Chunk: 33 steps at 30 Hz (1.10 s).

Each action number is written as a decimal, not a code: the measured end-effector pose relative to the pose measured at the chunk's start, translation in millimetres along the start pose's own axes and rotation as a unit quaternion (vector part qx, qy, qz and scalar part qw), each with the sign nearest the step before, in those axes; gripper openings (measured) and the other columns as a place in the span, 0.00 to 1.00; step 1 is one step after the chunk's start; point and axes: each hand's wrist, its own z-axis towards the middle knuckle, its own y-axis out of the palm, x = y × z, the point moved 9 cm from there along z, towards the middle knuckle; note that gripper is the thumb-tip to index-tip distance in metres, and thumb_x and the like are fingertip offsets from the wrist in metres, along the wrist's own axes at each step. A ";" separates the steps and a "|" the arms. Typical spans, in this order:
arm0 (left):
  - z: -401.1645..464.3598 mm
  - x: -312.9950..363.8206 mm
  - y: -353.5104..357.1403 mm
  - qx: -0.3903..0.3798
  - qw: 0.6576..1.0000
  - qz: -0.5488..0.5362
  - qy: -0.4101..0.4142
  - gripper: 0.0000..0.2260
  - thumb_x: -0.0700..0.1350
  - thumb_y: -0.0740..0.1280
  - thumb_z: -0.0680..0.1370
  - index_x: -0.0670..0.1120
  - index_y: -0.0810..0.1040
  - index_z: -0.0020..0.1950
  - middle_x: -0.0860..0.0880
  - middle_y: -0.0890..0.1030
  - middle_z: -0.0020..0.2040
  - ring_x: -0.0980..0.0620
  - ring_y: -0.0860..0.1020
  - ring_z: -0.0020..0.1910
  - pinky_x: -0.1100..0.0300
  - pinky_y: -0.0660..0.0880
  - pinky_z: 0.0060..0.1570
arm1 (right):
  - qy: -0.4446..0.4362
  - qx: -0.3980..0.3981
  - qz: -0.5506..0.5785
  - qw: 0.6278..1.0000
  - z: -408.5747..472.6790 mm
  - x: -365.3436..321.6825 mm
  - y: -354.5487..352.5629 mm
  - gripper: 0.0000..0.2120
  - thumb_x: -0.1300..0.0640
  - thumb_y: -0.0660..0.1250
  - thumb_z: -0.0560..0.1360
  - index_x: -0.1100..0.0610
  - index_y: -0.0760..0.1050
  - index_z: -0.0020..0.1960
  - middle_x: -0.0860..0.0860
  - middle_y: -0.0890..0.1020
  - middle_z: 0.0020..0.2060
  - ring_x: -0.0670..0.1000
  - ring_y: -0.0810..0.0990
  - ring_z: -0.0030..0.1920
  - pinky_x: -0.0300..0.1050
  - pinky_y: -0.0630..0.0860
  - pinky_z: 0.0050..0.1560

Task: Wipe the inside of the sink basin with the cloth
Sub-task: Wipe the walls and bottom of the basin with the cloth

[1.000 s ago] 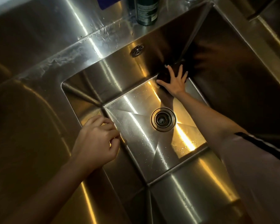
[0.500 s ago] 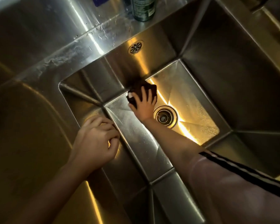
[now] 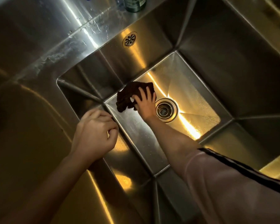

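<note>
Leftmost, the brushed steel counter runs up to the rim of the deep rectangular stainless-steel sink basin, and the left hand rests on that rim, fingers curled in and holding nothing, apparently as a brace. Just right of it, down on the basin floor near the left wall, lies the crumpled dark brown cloth. The right hand presses on the cloth's right part with fingers spread and nearly straight, the thumb touching its lower edge; the cloth is pinned flat under the palm rather than gripped. Immediately right of that hand sits the round metal drain strainer, beside but not under the cloth. Higher up, a round overflow grille is set in the far wall, and the base of a dark green bottle stands on the wet ledge behind.

To wipe well from here, I judge the palm should keep even downward pressure and drag the cloth in overlapping strokes along the floor, pushing it into the crease where floor meets wall. Spreading the bunched cloth flatter would cover more steel per pass. Droplets still glint on the floor right of the drain, so that side looks unfinished, as do the walls.
</note>
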 end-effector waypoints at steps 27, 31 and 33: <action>1.6 -1.0 3.0 0.013 1.000 0.027 -0.008 0.13 0.46 0.58 0.69 0.48 0.81 0.32 0.52 0.82 0.35 0.48 0.79 0.45 0.56 0.64 0.56 | 0.539 0.057 0.265 0.797 -185.4 48.1 42.5 0.25 0.45 0.54 0.81 0.46 0.57 0.77 0.60 0.48 0.78 0.67 0.43 0.76 0.69 0.48 0.73; 1.0 -2.2 2.1 0.009 0.999 0.024 -0.021 0.12 0.44 0.60 0.69 0.47 0.82 0.33 0.51 0.82 0.35 0.47 0.79 0.44 0.57 0.64 0.57 | 0.474 -0.061 0.227 0.848 -191.0 20.9 59.1 0.29 0.41 0.51 0.81 0.42 0.44 0.78 0.59 0.44 0.78 0.70 0.45 0.75 0.69 0.57 0.71; 1.0 -1.1 1.2 0.004 0.999 0.022 -0.026 0.11 0.43 0.61 0.70 0.47 0.83 0.34 0.50 0.83 0.36 0.46 0.79 0.45 0.57 0.64 0.57 | 0.437 -0.096 0.197 0.872 -193.9 24.0 51.2 0.30 0.42 0.51 0.81 0.42 0.39 0.78 0.61 0.45 0.77 0.71 0.48 0.75 0.69 0.57 0.71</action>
